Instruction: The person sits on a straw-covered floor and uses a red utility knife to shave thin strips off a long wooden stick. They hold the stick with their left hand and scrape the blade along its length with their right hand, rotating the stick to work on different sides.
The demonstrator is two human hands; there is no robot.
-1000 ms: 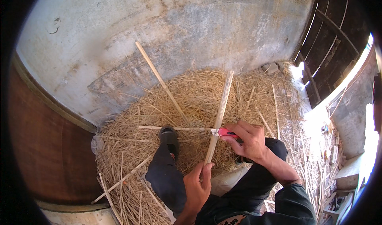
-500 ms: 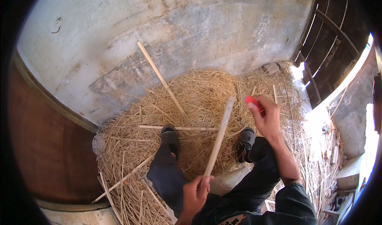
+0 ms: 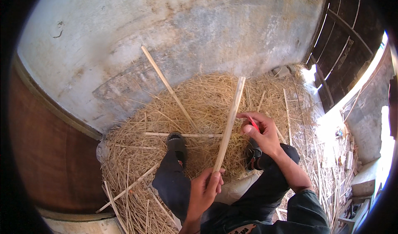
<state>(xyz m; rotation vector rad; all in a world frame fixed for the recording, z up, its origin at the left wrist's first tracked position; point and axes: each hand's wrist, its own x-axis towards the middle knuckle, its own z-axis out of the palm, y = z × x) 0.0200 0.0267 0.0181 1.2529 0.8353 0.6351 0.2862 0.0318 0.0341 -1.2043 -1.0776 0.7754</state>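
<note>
My left hand (image 3: 206, 188) is closed around the lower end of a pale split bamboo strip (image 3: 230, 122), which slants up and away from me. To its right, my right hand (image 3: 263, 133) grips a small red-handled tool (image 3: 253, 124); its working end is hidden, so I cannot tell its exact kind. The fingertips of this hand are close to the right edge of the strip's middle, and whether they touch it is unclear. Curled shavings lie thick on the ground below both hands.
A second pale stick (image 3: 168, 85) leans against the stained wall (image 3: 232, 31), rising from the shavings (image 3: 207, 87). One thin strip (image 3: 186, 134) lies across by my left shoe (image 3: 176, 145). Several more strips (image 3: 137, 188) lie at the left. A brown panel (image 3: 54, 147) stands at far left, dark slatted boards (image 3: 348, 31) at upper right.
My right hand has moved down and left, toward the middle of the strip. The strip's far end has risen, with my left hand slightly higher and still gripping it.
</note>
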